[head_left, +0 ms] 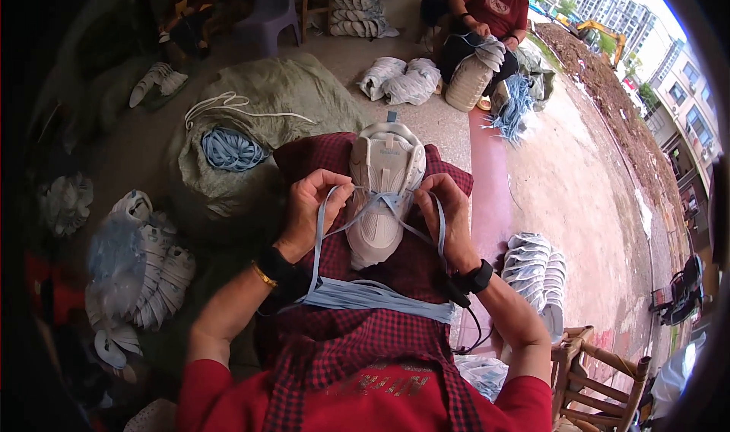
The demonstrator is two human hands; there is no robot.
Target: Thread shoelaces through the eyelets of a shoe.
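Note:
A white and beige shoe upper (378,234) lies on my lap on a red-and-black checked apron (357,341), toe toward me. A light blue shoelace (389,201) crosses over its front eyelets. At the shoe's left side my left hand (313,208) is closed, thumb and finger pinching one side of the lace; its tail hangs down past my wrist. On the other side my right hand (450,213) pinches the lace's other side close to the eyelets. A bundle of blue laces (380,297) lies across my lap below the toe.
Left of me sits a green sack (304,82) with coiled blue laces (232,149). Stacked shoe uppers stand at left (163,265) and right (532,268). A bamboo chair (601,379) is at lower right. Another person (494,14) handles shoe uppers at the back.

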